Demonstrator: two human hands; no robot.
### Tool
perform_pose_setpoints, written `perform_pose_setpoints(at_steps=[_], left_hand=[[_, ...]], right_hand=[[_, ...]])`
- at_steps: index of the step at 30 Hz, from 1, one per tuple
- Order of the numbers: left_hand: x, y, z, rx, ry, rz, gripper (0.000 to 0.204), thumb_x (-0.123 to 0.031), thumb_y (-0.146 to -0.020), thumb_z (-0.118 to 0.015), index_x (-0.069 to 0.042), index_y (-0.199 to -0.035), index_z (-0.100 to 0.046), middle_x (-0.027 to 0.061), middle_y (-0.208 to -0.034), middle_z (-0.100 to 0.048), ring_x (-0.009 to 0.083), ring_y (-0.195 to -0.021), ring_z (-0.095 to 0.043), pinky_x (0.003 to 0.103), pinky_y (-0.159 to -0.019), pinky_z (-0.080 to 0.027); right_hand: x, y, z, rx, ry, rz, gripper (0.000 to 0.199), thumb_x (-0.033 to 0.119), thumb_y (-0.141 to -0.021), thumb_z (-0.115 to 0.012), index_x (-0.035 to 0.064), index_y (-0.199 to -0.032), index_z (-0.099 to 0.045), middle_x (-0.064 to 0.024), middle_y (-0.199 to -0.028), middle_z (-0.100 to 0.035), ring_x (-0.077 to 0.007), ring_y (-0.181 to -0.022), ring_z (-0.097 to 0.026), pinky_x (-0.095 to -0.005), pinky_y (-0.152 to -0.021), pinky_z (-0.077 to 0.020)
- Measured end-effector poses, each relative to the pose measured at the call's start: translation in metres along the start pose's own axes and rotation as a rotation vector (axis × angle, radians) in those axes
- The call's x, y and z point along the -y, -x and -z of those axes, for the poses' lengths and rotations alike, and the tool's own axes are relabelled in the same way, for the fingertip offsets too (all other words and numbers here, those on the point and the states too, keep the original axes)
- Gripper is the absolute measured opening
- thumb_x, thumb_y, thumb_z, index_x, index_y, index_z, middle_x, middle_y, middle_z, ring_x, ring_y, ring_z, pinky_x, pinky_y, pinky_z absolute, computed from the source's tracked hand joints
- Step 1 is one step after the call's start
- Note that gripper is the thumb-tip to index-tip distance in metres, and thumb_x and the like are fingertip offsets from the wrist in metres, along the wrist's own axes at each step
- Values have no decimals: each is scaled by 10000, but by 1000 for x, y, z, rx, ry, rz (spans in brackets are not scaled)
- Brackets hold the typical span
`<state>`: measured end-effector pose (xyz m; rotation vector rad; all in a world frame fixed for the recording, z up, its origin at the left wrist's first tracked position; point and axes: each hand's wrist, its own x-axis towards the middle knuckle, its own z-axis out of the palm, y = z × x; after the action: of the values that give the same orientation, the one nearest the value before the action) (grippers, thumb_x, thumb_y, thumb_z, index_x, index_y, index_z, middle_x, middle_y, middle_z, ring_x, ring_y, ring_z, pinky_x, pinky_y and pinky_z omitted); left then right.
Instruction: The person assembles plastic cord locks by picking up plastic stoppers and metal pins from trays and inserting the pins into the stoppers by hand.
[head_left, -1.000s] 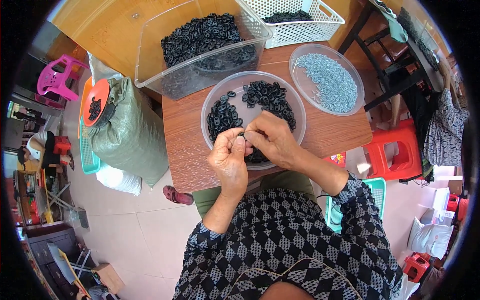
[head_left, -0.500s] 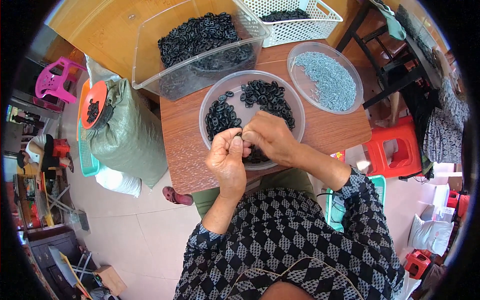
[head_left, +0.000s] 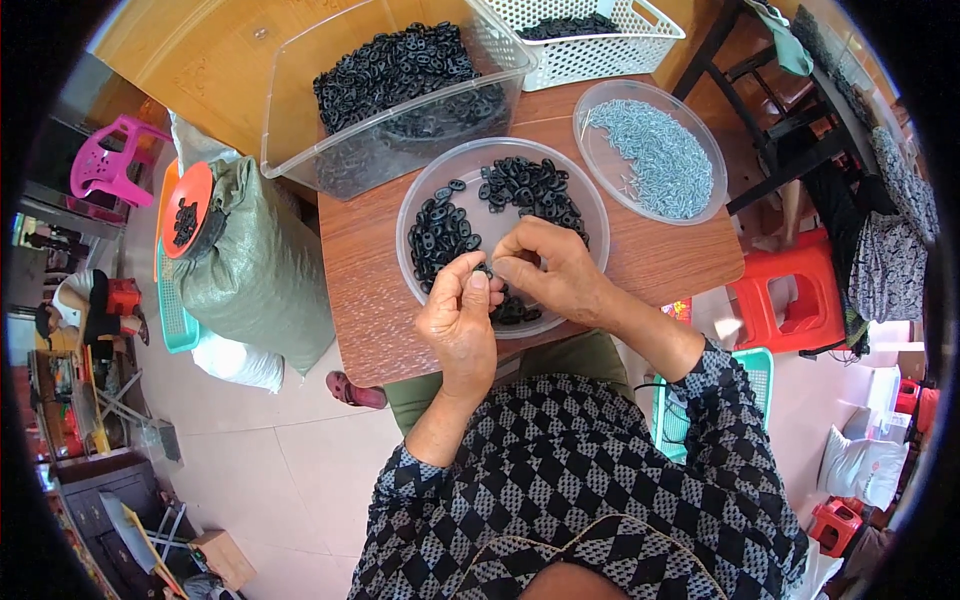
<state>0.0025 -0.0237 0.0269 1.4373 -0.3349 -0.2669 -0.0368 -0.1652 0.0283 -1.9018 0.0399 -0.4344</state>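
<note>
Two hands, left hand [head_left: 460, 325] and right hand [head_left: 548, 272]. Two round clear bowls [head_left: 420, 200] [head_left: 600, 165]. One clear rectangular bin [head_left: 290, 130]. One white basket [head_left: 590, 55]. One green sack [head_left: 250, 270]. Two red stools [head_left: 790, 300] [head_left: 835, 520]. One pink chair [head_left: 105, 160].

i wear a black-and-white top in a checked diamond pattern, its sleeves ending partway down my forearms, so my left hand [head_left: 458, 325] and right hand [head_left: 550, 270] are bare. no rings or watch show. olive-green trousers cover my lap.
</note>
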Motion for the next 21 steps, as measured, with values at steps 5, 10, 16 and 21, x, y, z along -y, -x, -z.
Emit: perform_pose_setpoints(at_steps=[5, 10, 16, 21], left_hand=[[3, 0, 2, 2, -26, -17, 173, -40, -931, -523, 29, -1066, -606, 21, -866, -621, 59, -722, -569, 208, -640, -499], [6, 0, 1, 42, -59, -68, 155, -38, -929, -527, 24, -1045, -609, 19, -863, -622, 57, -714, -566, 204, -634, -493], [1, -11, 10, 8, 16, 42, 138, -49, -926, -540, 16, -1032, -600, 54, -803, -646, 64, -663, -582, 190, -596, -469], [1, -15, 11, 9, 95, 83, 138, -49, -908, -555, 35, -1012, -592, 100, -789, -658, 106, -622, -594, 210, -568, -473]], right_hand=[[3, -3, -3, -7, 6, -4, 77, 75, -772, -629, 9, -756, -592, -98, -703, -574, -210, -663, -566, -329, -591, -446], [-3, 0, -3, 15, 24, 7, 67, 65, -798, -621, 6, -784, -593, -68, -738, -562, -153, -655, -536, -282, -580, -430], [-3, -14, 33, -61, -44, -42, 90, 72, -811, -647, -2, -862, -638, -55, -745, -568, -122, -683, -545, -255, -618, -443], [-24, -10, 63, -51, 332, -39, 168, 23, -757, -685, 38, -924, -673, -60, -854, -645, -122, -757, -582, -260, -656, -462]])
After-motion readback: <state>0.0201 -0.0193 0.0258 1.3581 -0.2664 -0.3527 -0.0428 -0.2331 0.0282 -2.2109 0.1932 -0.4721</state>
